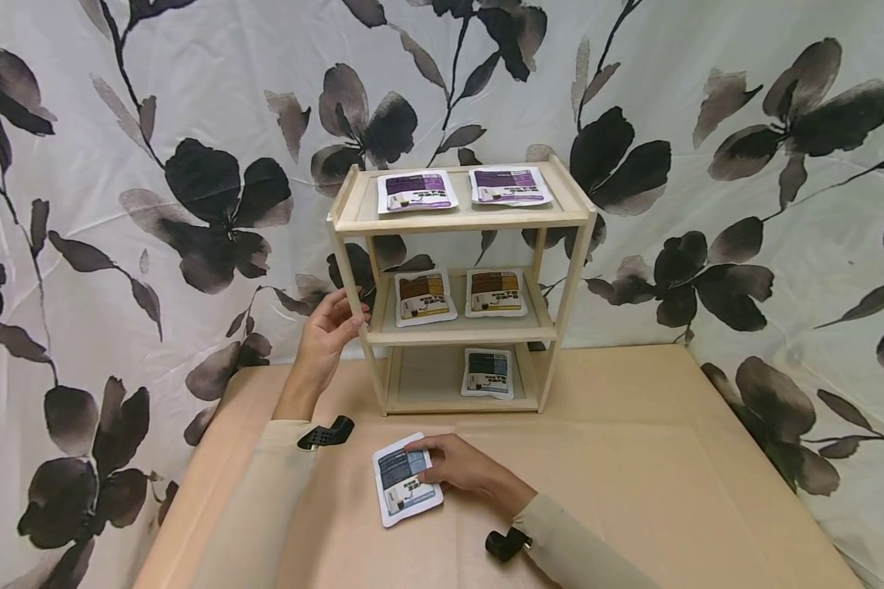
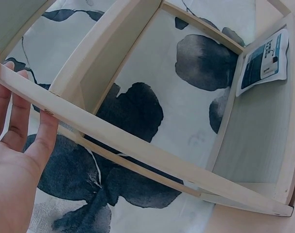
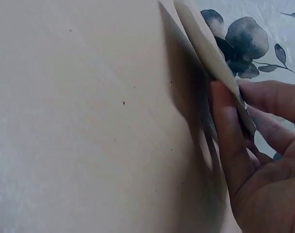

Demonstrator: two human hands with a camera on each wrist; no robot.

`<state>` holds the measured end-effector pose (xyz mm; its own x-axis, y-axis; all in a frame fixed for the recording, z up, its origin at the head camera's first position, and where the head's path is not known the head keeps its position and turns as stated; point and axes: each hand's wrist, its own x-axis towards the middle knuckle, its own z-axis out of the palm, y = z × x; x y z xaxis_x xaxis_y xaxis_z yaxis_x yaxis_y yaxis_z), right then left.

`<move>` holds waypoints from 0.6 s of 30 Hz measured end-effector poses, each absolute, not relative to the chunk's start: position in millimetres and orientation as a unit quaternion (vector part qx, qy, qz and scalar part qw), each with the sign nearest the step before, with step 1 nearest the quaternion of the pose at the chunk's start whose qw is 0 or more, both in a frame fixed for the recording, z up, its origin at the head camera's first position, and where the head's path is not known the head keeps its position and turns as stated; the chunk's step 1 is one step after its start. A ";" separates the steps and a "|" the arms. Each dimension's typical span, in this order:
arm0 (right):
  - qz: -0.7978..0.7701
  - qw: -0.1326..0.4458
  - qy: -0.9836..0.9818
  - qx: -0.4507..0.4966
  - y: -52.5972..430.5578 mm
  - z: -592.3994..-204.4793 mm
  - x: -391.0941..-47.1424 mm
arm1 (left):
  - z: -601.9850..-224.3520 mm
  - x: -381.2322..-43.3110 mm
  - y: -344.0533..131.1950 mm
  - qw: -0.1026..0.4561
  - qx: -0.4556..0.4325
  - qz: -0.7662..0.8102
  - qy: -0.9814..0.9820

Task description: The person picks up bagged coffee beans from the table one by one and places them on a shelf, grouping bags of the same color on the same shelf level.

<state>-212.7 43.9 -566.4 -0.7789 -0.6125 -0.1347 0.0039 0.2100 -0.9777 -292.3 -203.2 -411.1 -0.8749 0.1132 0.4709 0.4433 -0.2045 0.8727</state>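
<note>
My right hand (image 1: 467,468) grips a white pouch with a blue label (image 1: 400,470) by its right edge, in front of the shelf and over the table. In the right wrist view the pouch (image 3: 208,46) is edge-on between thumb and fingers. My left hand (image 1: 318,352) holds the left front post of a three-tier wooden shelf (image 1: 460,334); the left wrist view shows fingertips (image 2: 47,121) against the post. Two purple-labelled pouches, left (image 1: 417,201) and right (image 1: 511,196), lie on the top tier. Brown-and-yellow pouches, left (image 1: 423,307) and right (image 1: 495,303), lie on the middle tier.
Another blue-labelled pouch (image 1: 488,384) lies on the bottom tier, right of its middle. The shelf stands at the back of a tan-covered table (image 1: 633,458). Behind it hangs a floral cloth (image 1: 442,106), close to the shelf's back.
</note>
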 end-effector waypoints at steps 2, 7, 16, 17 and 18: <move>-0.605 0.267 0.722 -0.206 46.3 -567.3 -213.3 | -411.5 -292.6 -203.1 0.111 -0.225 -0.743 -0.620; -0.624 0.268 0.705 -0.206 51.9 -569.6 -215.6 | -412.5 -293.0 -203.6 0.111 -0.229 -0.744 -0.618; -0.636 0.253 0.701 -0.201 60.2 -566.3 -220.4 | -412.8 -293.2 -203.4 0.113 -0.226 -0.742 -0.621; -0.638 0.251 0.699 -0.200 61.1 -565.4 -220.6 | -412.6 -293.2 -203.4 0.114 -0.225 -0.741 -0.623; -0.641 0.250 0.697 -0.200 62.0 -564.8 -221.2 | -412.5 -293.1 -203.4 0.114 -0.225 -0.740 -0.623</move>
